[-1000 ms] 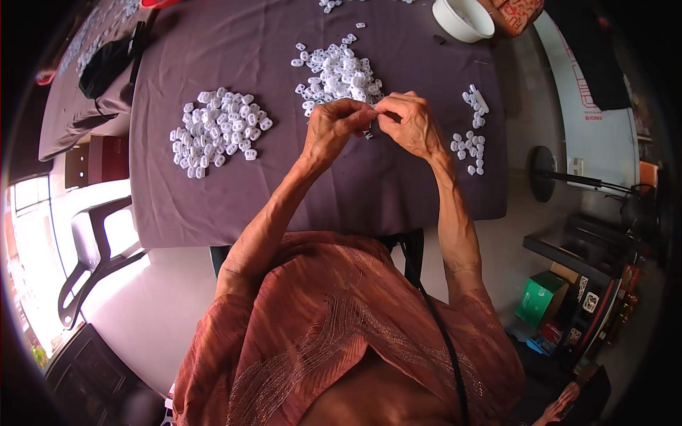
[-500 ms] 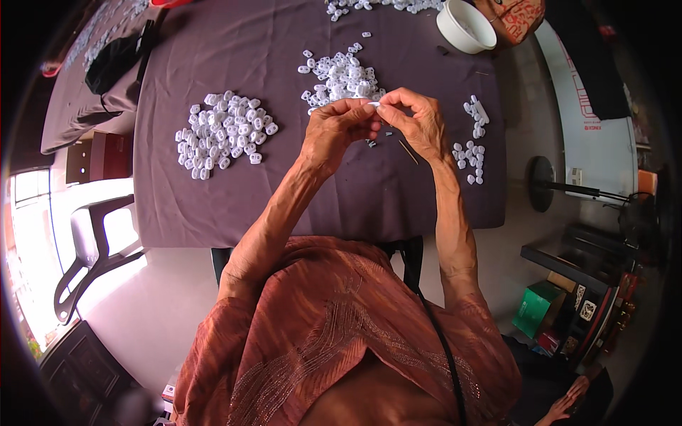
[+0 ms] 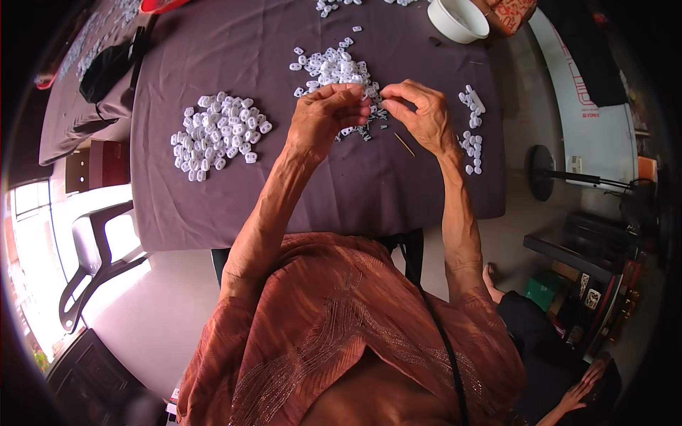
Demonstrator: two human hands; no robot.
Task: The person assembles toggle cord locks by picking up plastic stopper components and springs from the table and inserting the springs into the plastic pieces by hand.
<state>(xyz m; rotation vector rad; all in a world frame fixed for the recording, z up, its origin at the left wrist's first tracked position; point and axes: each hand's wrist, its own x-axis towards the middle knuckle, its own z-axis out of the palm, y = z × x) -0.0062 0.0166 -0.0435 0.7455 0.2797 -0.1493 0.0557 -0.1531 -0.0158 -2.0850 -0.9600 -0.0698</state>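
My left hand (image 3: 325, 117) is closed, thumb against the fingertips, over the near side of a heap of small white plastic pieces (image 3: 339, 67) with dark marks. Whatever those fingers hold is hidden. Just to its right, my right hand (image 3: 420, 113) has thumb and index finger slightly apart, with nothing visible between them. Small dark grey pieces (image 3: 366, 131), too small to name, lie scattered below and between the hands. Close to the right hand rests a thin brown stick (image 3: 405, 144). Another pile of white pieces (image 3: 219, 135) is spread at the left.
A dark purple cloth covers the table (image 3: 284, 206). More white pieces (image 3: 472, 142) stand near its right edge. A white bowl (image 3: 458, 21) is at the far right. A dark chair (image 3: 92, 248) stands at left; another person's hands (image 3: 586, 387) show at lower right.
My hands were together on a small white piece; now they are apart, the right moved slightly right. More small grey pieces show beneath them. The view has shifted a little.
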